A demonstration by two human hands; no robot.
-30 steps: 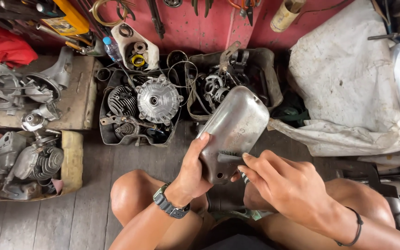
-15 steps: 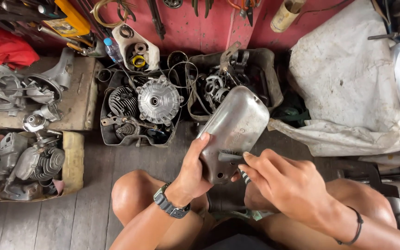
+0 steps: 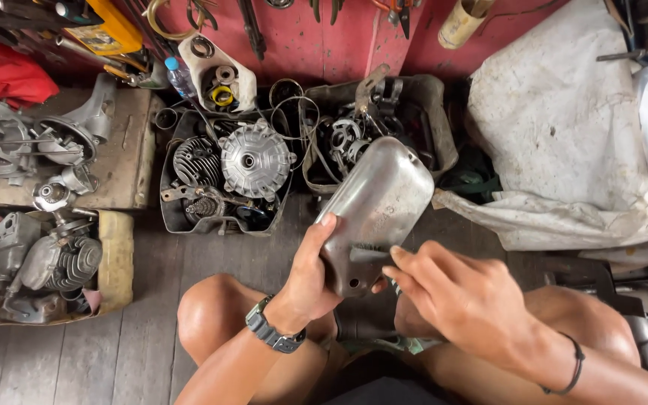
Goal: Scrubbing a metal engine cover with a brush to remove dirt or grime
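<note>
- My left hand [image 3: 310, 276] is clamped round the lower end of this metal cover [image 3: 375, 210], over my knees.
- Right hand [image 3: 465, 298] pinches a small brush [image 3: 367, 252] against it.
- Feels like thin, stiff, slick metal; edges grip best.
</note>
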